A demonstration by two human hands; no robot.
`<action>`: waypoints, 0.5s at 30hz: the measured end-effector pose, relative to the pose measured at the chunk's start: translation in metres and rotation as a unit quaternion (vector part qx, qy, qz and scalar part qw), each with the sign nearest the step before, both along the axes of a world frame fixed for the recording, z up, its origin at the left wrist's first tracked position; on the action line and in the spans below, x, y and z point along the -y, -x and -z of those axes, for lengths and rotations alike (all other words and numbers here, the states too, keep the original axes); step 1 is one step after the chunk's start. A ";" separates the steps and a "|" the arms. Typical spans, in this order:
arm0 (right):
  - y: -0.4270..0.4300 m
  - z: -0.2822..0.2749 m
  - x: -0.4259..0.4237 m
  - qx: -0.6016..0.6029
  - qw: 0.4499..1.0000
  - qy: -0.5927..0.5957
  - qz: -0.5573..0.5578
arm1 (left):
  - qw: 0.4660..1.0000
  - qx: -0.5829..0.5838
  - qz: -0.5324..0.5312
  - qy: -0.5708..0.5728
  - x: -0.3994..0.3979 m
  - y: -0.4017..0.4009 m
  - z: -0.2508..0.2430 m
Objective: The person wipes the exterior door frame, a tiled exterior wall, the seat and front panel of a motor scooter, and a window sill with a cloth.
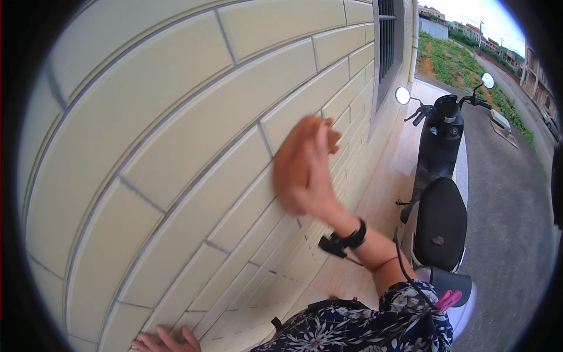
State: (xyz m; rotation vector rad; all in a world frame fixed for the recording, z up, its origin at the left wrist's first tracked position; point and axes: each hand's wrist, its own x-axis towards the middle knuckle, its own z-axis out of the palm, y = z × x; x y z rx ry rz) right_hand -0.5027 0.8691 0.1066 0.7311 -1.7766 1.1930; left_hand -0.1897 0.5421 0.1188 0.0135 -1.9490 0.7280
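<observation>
My right hand [317, 176], blurred by motion, presses a brown cloth [290, 163] against the wall of pale yellow tiles [211, 163] with grey joints. The cloth is bunched, and its loose edge sticks out past my fingertips. A black band with a small device [343, 240] is strapped around my right wrist, and a cable runs from it. At the lower left, my left hand [167, 341] rests on the same wall with its fingers spread, partly cut off by the picture's edge. No object shows in it.
A black motor scooter [440, 176] stands to the right, a pink clip [448, 301] near its rear. A barred window [387, 48] is set in the wall ahead. Light floor tiles [343, 281] run along the wall's foot; beyond the scooter lies a paved road [506, 211].
</observation>
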 end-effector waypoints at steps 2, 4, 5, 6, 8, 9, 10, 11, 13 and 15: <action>0.041 0.000 -0.028 0.048 0.997 -0.002 0.057 | 1.000 -0.024 0.017 -0.013 0.008 0.001 0.006; 0.082 0.002 -0.060 0.091 0.990 0.051 0.091 | 0.997 -0.052 0.033 -0.037 0.007 0.004 0.007; 0.100 0.001 -0.079 0.065 0.990 0.046 0.120 | 0.999 -0.026 0.023 -0.016 0.003 0.005 0.001; 0.113 -0.001 -0.096 0.059 0.993 0.060 0.085 | 1.000 -0.002 0.017 0.005 0.000 0.007 -0.001; 0.125 -0.004 -0.110 0.041 0.993 0.042 0.106 | 1.000 0.001 0.012 0.005 0.000 0.007 -0.001; 0.125 -0.013 -0.105 0.020 0.991 0.027 0.127 | 1.000 0.001 0.007 0.008 0.000 0.006 -0.001; 0.118 -0.015 -0.095 0.023 0.993 0.067 0.092 | 1.000 -0.002 0.002 0.009 0.000 0.006 -0.002; 0.111 -0.018 -0.085 0.023 0.992 0.108 0.058 | 1.000 -0.004 0.009 0.010 -0.001 0.008 -0.002; 0.071 -0.022 -0.049 -0.040 0.987 0.030 0.151 | 1.000 -0.005 0.009 0.012 0.004 0.004 0.001; 0.037 -0.020 -0.012 -0.064 0.988 0.093 0.105 | 1.000 -0.001 0.012 -0.001 0.007 -0.001 0.001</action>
